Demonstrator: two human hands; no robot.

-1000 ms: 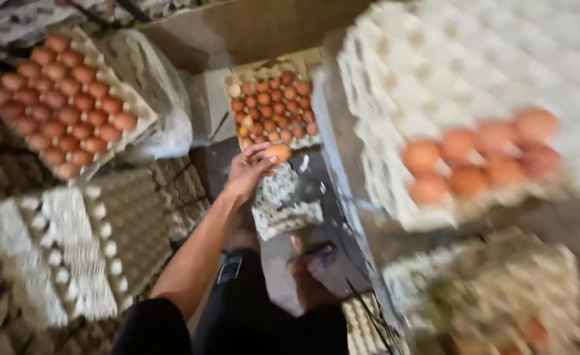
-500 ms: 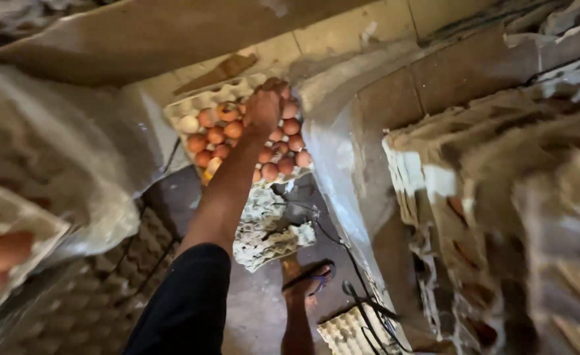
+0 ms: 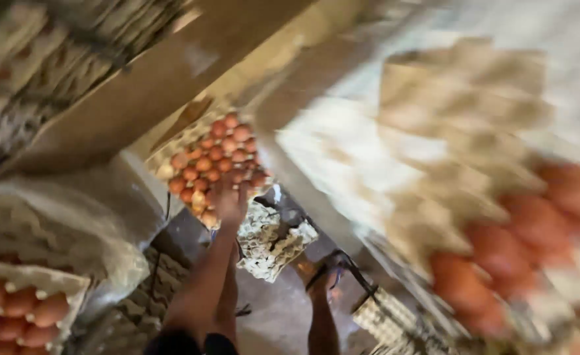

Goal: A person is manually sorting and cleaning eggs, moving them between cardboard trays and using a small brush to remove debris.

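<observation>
a: where is the hand reaching right now?

b: one hand (image 3: 229,202) is stretching forward from a dark sleeve to the far egg tray (image 3: 165,172), the one lying low by the wall. it is touching the near edge of the brown eggs (image 3: 216,155) there. i'm taking it for the left hand, though the blur is making that hard to settle.

a: is the grip clenched around an egg?

b: i cannot tell. the fingers are smeared by motion, so whether they are grasping an egg or just resting on the row isn't showing. the other hand isn't appearing at all.

a: how would those eggs be handling?

b: i'm judging them light, smooth and very fragile, so each one is asking for a loose cradle around its middle with the fingertips, not a pinch at the ends. the tray looks like soft moulded pulp, likely sagging when loaded, so it is wanting support from underneath.

a: and the containers around?

b: that far tray is looking nearly full of brown eggs. another tray (image 3: 40,283) at lower left is holding rows of brown eggs too. a blurred stack of trays (image 3: 461,112) on the right is carrying more eggs on its near side. an empty crumpled tray (image 3: 273,240) is lying on the floor just beside the arm, with a sandalled foot (image 3: 323,276) near it.
</observation>
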